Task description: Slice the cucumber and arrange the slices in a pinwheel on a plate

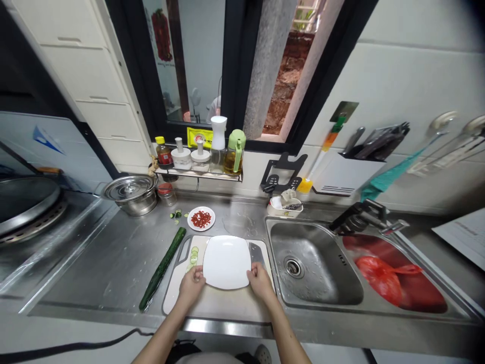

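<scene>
A square white plate (226,260) rests on the pale cutting board (220,303). My left hand (192,283) grips the plate's near left corner, fingers curled on its rim. My right hand (259,280) grips the near right corner the same way. Cucumber slices (193,256) lie on the board just left of the plate. A cleaver (256,253) lies on the board, partly hidden behind the plate's right edge. A whole long cucumber (162,267) lies on the steel counter left of the board.
A small round dish of chopped red chilli (201,219) sits behind the board, cucumber ends (176,214) beside it. A lidded steel pot (131,193) stands at left, a wok (26,202) farther left. The sink (314,263) is at right, with a red bag (382,275) in the far basin.
</scene>
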Available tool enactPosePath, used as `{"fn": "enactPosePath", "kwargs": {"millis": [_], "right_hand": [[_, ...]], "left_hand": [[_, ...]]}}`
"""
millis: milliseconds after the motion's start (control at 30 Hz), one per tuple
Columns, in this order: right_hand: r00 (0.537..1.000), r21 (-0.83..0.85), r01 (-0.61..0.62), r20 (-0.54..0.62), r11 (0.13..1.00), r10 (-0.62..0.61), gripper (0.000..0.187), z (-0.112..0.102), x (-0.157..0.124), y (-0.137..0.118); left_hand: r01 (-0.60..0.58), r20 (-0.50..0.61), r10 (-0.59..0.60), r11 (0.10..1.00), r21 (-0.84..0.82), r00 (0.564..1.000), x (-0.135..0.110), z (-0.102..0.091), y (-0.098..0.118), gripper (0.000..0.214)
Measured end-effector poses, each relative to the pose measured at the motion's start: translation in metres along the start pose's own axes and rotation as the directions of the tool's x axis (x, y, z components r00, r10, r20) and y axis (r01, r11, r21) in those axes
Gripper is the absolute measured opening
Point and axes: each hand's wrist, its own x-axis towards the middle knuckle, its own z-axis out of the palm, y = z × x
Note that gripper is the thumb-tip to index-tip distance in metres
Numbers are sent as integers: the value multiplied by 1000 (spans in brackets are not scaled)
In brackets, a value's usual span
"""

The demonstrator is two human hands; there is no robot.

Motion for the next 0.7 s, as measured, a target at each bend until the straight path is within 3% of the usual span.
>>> {"fn": "enactPosePath", "kwargs": {"millis": [333, 700], "right_hand": [[996, -83, -58, 60, 995, 63, 6, 12, -19, -3], [987, -186, -107, 101, 977, 127, 9, 16, -15, -2]], "left_hand": [[41, -20, -38, 981, 191, 999, -16, -4, -12, 31], [25, -14, -23, 975, 221, 1000, -14, -2, -14, 33]]}}
